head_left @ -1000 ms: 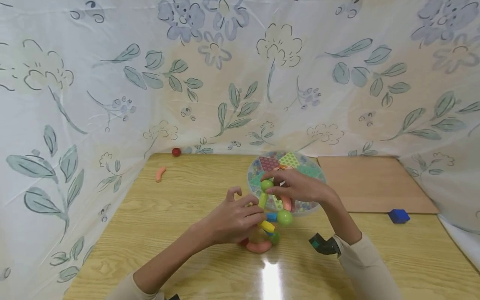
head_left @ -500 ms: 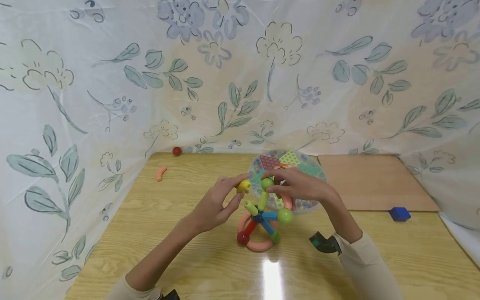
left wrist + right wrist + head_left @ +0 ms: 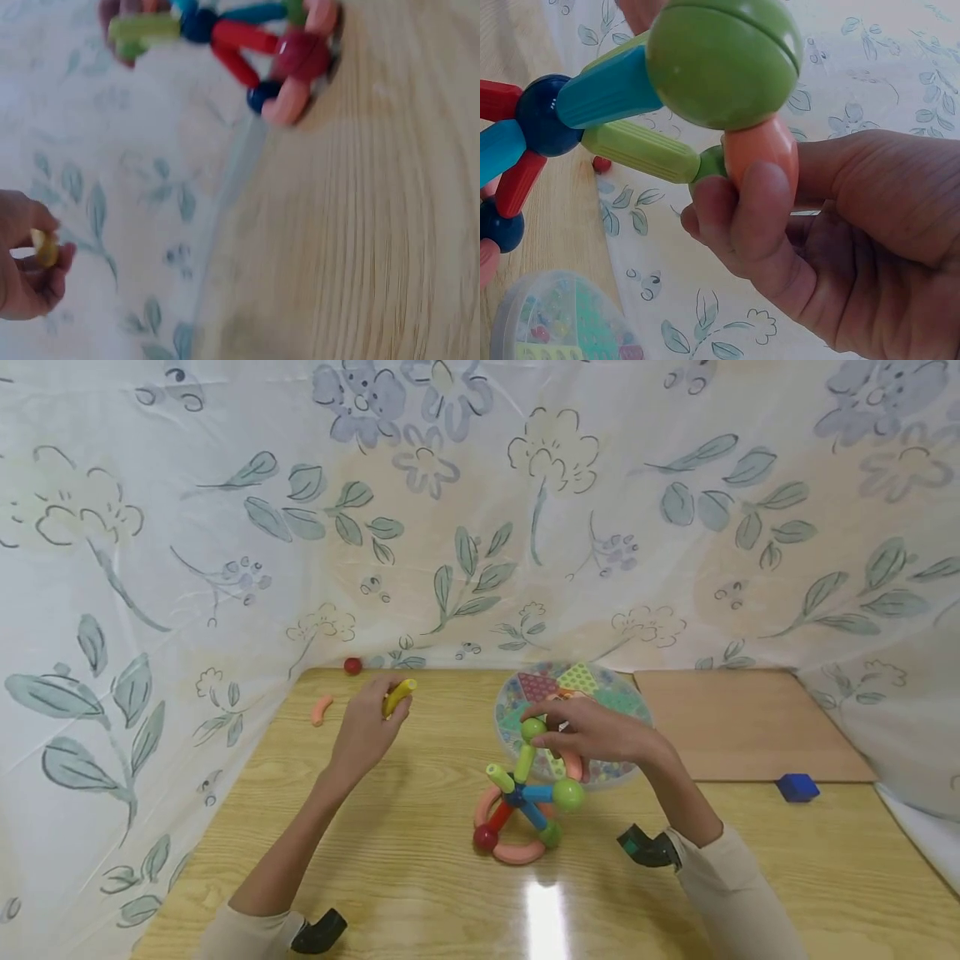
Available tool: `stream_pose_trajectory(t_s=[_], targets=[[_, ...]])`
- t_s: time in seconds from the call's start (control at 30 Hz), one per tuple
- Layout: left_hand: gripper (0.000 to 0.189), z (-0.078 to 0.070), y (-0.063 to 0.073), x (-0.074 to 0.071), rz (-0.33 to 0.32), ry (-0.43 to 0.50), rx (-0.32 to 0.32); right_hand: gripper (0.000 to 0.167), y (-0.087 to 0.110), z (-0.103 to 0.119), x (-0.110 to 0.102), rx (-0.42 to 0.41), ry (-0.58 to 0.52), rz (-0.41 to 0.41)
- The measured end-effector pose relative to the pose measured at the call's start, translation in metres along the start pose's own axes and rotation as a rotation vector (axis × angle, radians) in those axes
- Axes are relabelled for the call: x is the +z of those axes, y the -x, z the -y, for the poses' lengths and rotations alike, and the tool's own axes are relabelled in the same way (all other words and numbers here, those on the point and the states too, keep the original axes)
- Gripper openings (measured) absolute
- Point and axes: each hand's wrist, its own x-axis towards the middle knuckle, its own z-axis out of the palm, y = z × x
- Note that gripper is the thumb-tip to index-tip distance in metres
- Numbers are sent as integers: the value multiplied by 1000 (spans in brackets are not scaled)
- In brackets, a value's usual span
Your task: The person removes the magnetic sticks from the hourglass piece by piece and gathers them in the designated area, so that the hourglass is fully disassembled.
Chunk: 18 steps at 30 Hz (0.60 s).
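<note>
A ball-and-rod construction toy [image 3: 517, 793] stands on the table, with red, blue and lime rods around a dark blue ball [image 3: 549, 114] and curved salmon rods at its base. My right hand [image 3: 592, 731] pinches the small green ball [image 3: 534, 730] at its top. In the right wrist view, those fingers also lie against a curved salmon rod [image 3: 763, 150] under a larger green ball [image 3: 724, 60]. Left of the toy and apart from it, my left hand [image 3: 369, 720] holds a yellow rod [image 3: 401, 695] between thumb and fingers. One lime rod [image 3: 500, 777] points up-left with a bare end.
Behind the toy lies a round clear case [image 3: 622, 693] with coloured panels and beads. A wooden board [image 3: 750, 727] is at the back right, a blue block [image 3: 798, 787] near its front edge. At the back left are a red ball [image 3: 352, 666] and a curved salmon rod [image 3: 322, 710].
My left hand has drawn away from the toy, taking the yellow rod off to the left and back. The right hand stays on the small green ball.
</note>
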Motion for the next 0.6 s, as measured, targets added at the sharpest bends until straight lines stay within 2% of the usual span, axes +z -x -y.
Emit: stream_pose_trajectory(t_s=[0.13,0.4,0.6], targets=[[27,31,-4,-6,1,-74,-53,37,-1,1,1,2,11,-5],[37,91,-12,-9,-9,-284,-186,38,1,2,2,9,9,-9],[36,126,-16,-10,-34,-352,-257,38,1,3,2,-1,27,-11]])
